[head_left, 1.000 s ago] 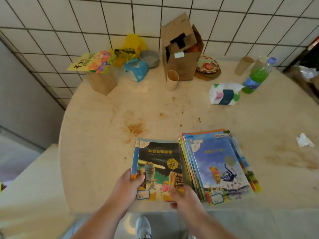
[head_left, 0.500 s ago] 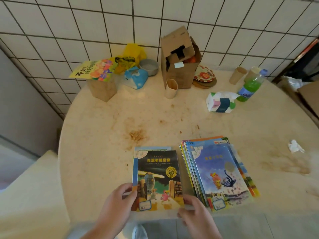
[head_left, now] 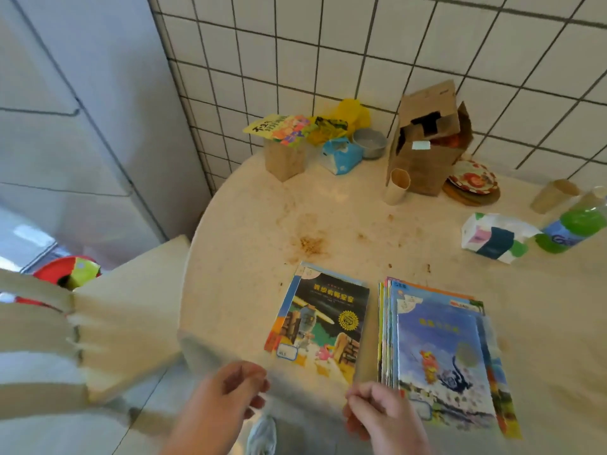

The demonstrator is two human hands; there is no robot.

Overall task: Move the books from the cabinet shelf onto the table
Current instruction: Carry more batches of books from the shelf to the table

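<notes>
At the near edge of a round, stained table [head_left: 410,244], the left hand [head_left: 226,394] hangs just off the rim with fingers loosely curled, holding nothing. A dark-covered book [head_left: 320,320] lies flat near that edge, with a fanned stack of books [head_left: 443,349] just to its right. The right hand [head_left: 381,413], loosely curled and empty, hovers at the stack's near left corner.

Two hands, left [head_left: 226,392] and right [head_left: 381,412]. On the tabletop [head_left: 249,244]: two groups of books, a small pile [head_left: 320,318] of at least two and a fanned stack [head_left: 440,353] too overlapped to count. Two cardboard boxes, tall [head_left: 423,149] and short [head_left: 285,160]. Three paper cups [head_left: 397,186] [head_left: 553,196] [head_left: 591,197]. One green bottle [head_left: 571,229], one tissue pack [head_left: 494,237], one metal bowl [head_left: 370,142]
</notes>
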